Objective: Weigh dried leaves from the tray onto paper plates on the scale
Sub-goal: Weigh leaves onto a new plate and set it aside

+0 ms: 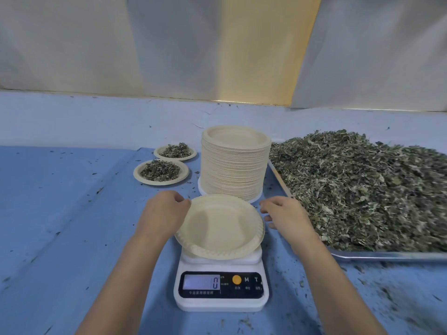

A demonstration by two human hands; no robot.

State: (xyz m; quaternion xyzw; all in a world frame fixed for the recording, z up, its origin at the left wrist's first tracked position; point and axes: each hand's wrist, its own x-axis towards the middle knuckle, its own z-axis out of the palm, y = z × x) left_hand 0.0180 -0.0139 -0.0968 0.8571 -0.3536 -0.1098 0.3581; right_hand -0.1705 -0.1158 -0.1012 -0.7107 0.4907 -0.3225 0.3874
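On the white digital kitchen scale [221,281] at the near middle lies an empty beige paper plate [219,228], its far left rim pinched by the curled fingers of the left hand [164,211]. The right hand [285,216] hovers just beside the plate's right rim, fingers loosely spread, holding nothing. To the right, dried green leaves [350,184] heap a shiny metal tray [387,255].
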